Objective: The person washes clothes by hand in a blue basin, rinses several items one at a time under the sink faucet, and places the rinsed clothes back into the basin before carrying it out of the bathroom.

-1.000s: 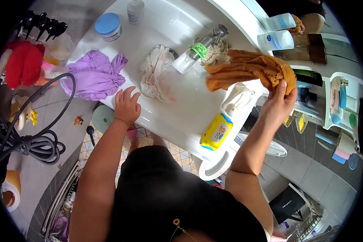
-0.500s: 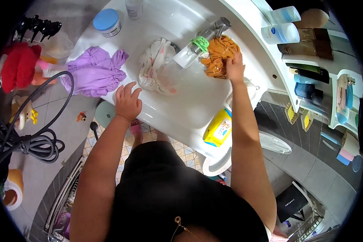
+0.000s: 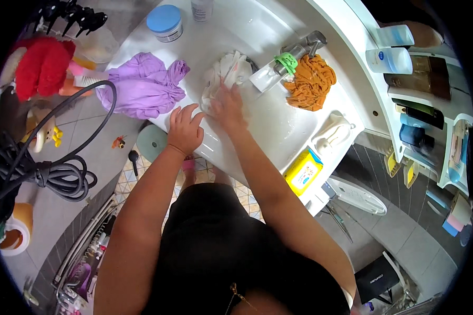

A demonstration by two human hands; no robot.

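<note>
A wet white cloth [image 3: 228, 73] with faint reddish marks lies in the white sink basin [image 3: 278, 123]. My right hand [image 3: 228, 109] reaches down onto its near side; motion smears the fingers, so their grip cannot be made out. On the basin's near rim rests my left hand [image 3: 186, 129], empty, its fingers spread, close to the white cloth. A crumpled purple garment [image 3: 142, 86] is heaped on the left counter. Beside the tap [image 3: 307, 44], at the right, sits a bunched wet orange-brown cloth [image 3: 311, 84]. A green band [image 3: 286, 63] is around the spout.
A blue-lidded jar [image 3: 164, 23] and a white bottle [image 3: 202, 9] stand at the back left. A yellow pack [image 3: 303, 172] lies on the right counter near a white corded item [image 3: 332, 131]. Black cable [image 3: 63, 181] hangs at left. Toiletry bottles [image 3: 389, 60] line the right shelf.
My right hand has left the orange-brown cloth and moved left to the white one. My left hand stays at the near rim. The whole view has shifted slightly.
</note>
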